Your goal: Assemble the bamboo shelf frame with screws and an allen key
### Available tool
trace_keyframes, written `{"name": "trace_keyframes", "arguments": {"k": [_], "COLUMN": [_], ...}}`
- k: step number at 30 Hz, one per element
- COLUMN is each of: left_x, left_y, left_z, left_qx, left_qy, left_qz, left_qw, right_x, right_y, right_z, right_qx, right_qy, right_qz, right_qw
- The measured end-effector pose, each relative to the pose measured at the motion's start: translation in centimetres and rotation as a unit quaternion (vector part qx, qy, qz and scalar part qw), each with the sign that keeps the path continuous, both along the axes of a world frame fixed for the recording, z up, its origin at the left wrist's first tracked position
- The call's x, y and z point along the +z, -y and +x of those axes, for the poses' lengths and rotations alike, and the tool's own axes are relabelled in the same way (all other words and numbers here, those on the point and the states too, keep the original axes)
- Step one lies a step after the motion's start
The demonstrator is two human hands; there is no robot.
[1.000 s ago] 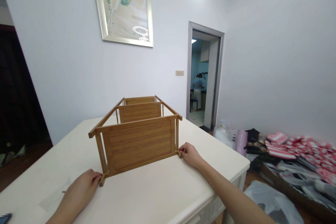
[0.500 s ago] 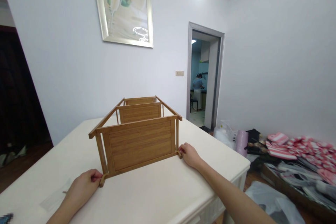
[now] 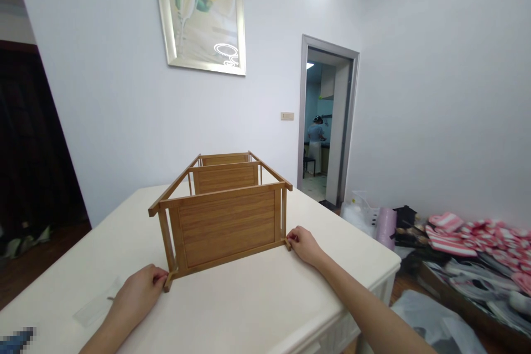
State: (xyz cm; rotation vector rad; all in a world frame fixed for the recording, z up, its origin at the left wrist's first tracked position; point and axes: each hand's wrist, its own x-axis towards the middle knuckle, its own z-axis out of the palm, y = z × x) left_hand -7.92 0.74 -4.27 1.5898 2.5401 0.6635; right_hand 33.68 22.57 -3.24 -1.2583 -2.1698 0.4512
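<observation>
A bamboo rack (image 3: 226, 221) with three solid panels between thin side rails lies on its side on the cream table (image 3: 249, 304). My left hand (image 3: 139, 293) pinches the near left rail end at the table surface. My right hand (image 3: 304, 244) pinches the near right rail end. Both hands have their fingers closed on the wood.
A clear plastic bag (image 3: 96, 308) lies on the table left of my left hand. Pink striped cloths (image 3: 473, 238) and bags are piled on the floor at the right. A framed picture (image 3: 201, 14) hangs on the wall. A person (image 3: 316, 141) stands beyond the doorway.
The view has shifted slightly. Both hands stay on the rack's near rail ends, and the rack has hardly moved.
</observation>
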Motion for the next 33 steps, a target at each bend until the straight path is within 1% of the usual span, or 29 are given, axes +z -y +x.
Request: {"name": "trace_keyframes", "arguments": {"k": [11, 17, 20, 25, 33], "left_x": [1.3, 2.1, 2.3, 2.4, 2.2], "left_y": [-0.7, 0.0, 0.2, 0.1, -0.1], "left_z": [2.8, 4.0, 4.4, 4.7, 4.4], "left_qx": [0.018, -0.008, -0.011, -0.009, -0.008], "left_qy": [0.007, -0.028, -0.052, -0.072, -0.067], "left_qz": [0.007, -0.001, -0.011, -0.016, -0.014], "left_qw": [1.0, 1.0, 0.999, 0.997, 0.998], "right_x": [0.5, 0.8, 0.9, 1.1, 1.1], "right_y": [-0.5, -0.5, -0.4, -0.4, -0.1], "right_z": [0.0, 0.1, 0.2, 0.2, -0.1], "right_qx": [-0.035, -0.032, -0.026, -0.019, -0.013], "right_qy": [-0.055, -0.07, -0.07, -0.065, -0.059], "right_qz": [-0.015, -0.014, -0.016, -0.015, -0.004], "right_qw": [0.998, 0.997, 0.997, 0.998, 0.998]}}
